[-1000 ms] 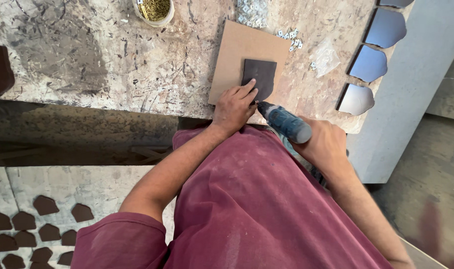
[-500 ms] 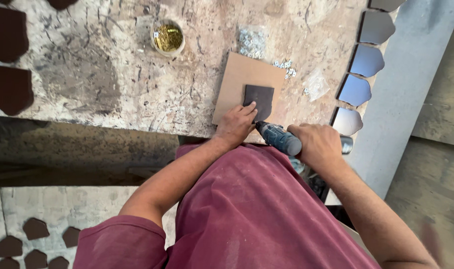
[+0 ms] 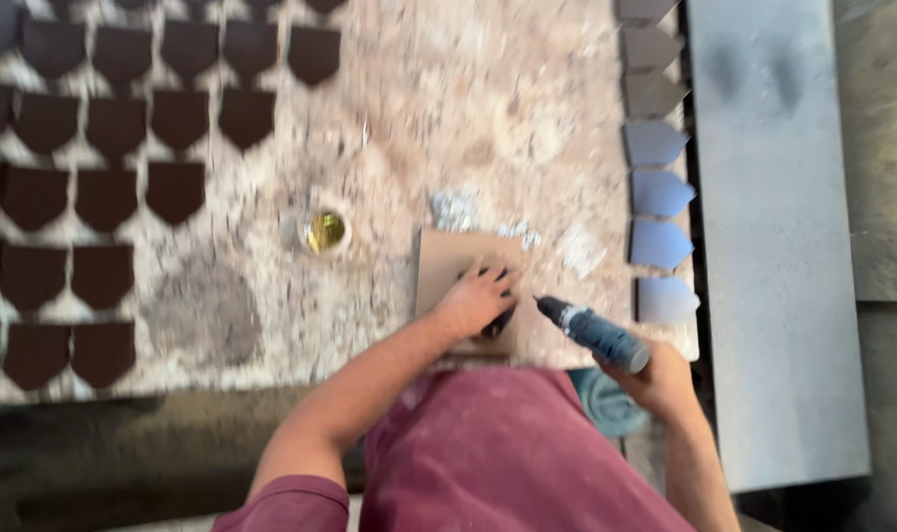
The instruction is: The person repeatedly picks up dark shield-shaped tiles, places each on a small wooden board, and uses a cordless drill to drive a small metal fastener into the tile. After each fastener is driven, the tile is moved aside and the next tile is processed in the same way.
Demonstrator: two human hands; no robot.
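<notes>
left hand (image 3: 476,298): pressed flat, fingers spread, on dark tile (image 3: 498,317) atop cardboard square (image 3: 446,261), table centre; right hand (image 3: 655,379): clenched round blue rotary tool (image 3: 594,333), at 3 o'clock of tile

Maroon short-sleeved T-shirt, pale dust specks across front; forearms bare, no gloves.

Single view from the camera on your head, looking steeply down over your chest onto the stone worktable (image 3: 409,118). It sits close enough that your left hand (image 3: 476,299) and right hand (image 3: 658,379) fill the lower centre, with the table's far edge cut off at the top. The frame is motion-blurred; no second view overlaps it.
</notes>
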